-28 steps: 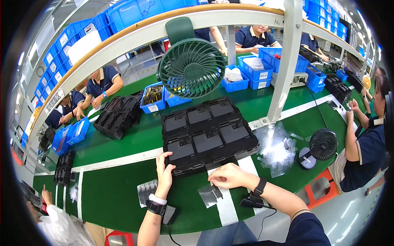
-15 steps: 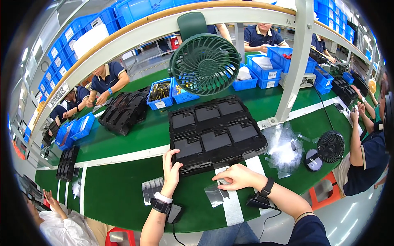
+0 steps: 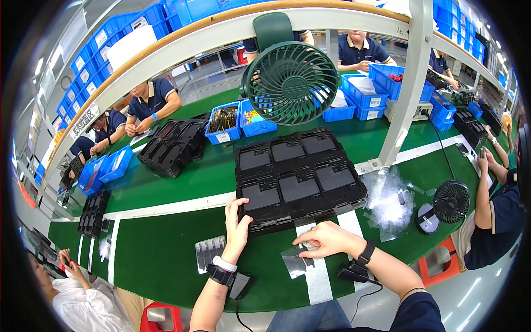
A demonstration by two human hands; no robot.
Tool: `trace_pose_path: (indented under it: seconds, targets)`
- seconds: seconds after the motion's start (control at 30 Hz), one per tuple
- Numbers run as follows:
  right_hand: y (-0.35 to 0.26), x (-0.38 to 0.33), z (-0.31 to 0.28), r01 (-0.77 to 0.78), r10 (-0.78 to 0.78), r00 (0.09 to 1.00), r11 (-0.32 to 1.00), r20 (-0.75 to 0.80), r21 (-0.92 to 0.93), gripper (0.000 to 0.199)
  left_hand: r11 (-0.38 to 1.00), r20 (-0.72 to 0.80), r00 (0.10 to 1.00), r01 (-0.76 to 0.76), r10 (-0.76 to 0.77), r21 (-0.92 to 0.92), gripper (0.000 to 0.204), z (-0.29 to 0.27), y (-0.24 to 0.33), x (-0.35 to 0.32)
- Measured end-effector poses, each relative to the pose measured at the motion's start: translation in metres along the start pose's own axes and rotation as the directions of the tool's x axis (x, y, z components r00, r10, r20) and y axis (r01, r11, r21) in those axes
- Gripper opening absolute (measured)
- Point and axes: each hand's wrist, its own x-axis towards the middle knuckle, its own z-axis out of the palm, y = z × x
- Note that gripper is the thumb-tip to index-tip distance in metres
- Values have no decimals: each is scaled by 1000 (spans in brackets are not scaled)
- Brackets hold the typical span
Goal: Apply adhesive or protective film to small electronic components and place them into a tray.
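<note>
- Left hand (image 3: 237, 228): fingers spread narrow, flat against the front-left corner of the black tray stack (image 3: 298, 180); gripping nothing, just pressed on the edge.
- Right hand (image 3: 326, 239): fingers curled, tips pinching/pressing a small clear plastic bag (image 3: 297, 259) on the green table (image 3: 155, 260); can't tell if there's anything inside (too blurry).
- Tray stack sits at 12 o'clock from both hands, six compartments w/ dark inserts.
- Silver foil strip (image 3: 209, 252) just at 9 o'clock of left wrist.
- Pile of clear bags (image 3: 390, 199) at 2 o'clock of right hand; small black fan (image 3: 451, 200) beyond it.
- Big green fan (image 3: 290, 83) at 12 o'clock, behind trays.
</note>
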Motion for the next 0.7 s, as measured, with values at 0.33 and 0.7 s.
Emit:
trace_pose_path:
  seconds: [0.33,0.7]
  targets:
    - [-2,2,-2,-53,53,998,999,45,-5,33,1000,-5,1000,18,-17,10,42,-2,0,0]
    - [-1,0,-2,-54,55,998,998,40,-16,31,1000,-10,1000,12,-12,25,43,-1,2,-1]
